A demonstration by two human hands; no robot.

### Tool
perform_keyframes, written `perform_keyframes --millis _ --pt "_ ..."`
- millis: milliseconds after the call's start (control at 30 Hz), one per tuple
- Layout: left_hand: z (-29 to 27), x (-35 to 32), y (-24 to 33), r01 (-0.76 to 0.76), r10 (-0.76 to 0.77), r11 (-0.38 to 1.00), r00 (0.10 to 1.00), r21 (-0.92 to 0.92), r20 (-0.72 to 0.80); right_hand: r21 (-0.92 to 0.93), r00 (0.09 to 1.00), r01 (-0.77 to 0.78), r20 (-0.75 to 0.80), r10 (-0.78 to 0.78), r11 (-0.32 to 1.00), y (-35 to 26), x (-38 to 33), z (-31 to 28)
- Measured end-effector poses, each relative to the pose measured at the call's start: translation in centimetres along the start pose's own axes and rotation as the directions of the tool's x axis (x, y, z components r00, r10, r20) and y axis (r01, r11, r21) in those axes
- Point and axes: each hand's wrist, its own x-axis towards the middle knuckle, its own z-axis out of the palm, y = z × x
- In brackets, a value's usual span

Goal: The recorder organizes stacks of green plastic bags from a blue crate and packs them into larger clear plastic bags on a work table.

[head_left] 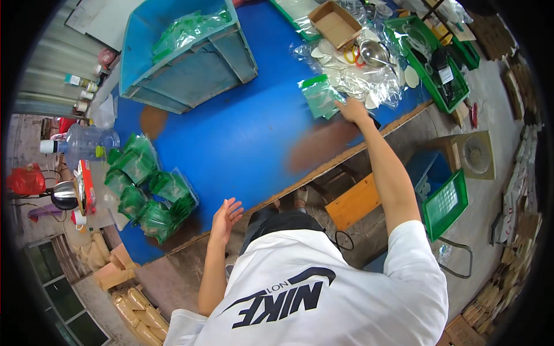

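Note:
My right hand [352,109] reaches far out over the blue table [242,132] and grips the right edge of a small stack of green-and-clear packets [319,96] lying on the table. Just beyond them is a heap of clear plastic bags [369,83] with white pieces. My left hand [226,216] hovers open, palm up and fingers apart, above the table's near edge and holds nothing. A pile of filled green packets [153,193] lies to its left.
A blue crate [190,63] holding green bags stands at the back left. A cardboard box [334,23], a metal bowl [374,53] and a green basket [441,69] sit at the back right. Below are a wooden stool [353,203] and another green basket [447,202]. A water jug [86,141] stands at left.

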Motion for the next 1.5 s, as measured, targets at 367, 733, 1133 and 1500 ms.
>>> perform_keyframes --millis 367,733,1133,1500 --pt "11.0 0.9 11.6 -0.826 0.834 0.51 0.543 0.239 0.097 0.707 0.741 -0.636 0.672 -0.013 0.309 -15.4 -10.2 18.7" --pt "3.6 5.6 34.1 -0.586 0.921 -0.367 -0.119 0.722 0.371 0.479 0.725 0.682 -0.539 -0.428 0.553 -38.1 -4.6 -4.4" --pt "-1.1 8.9 41.0 -0.215 0.759 0.055 0.643 0.975 0.099 -0.068 0.813 0.212 -0.541 -0.214 0.975 -38.2 8.7 -2.1" --pt "2.0 14.8 30.5 -0.195 0.094 0.836 0.972 -0.513 -0.215 0.299 0.704 0.499 -0.687 -0.179 0.814 -27.4 -8.0 6.4"
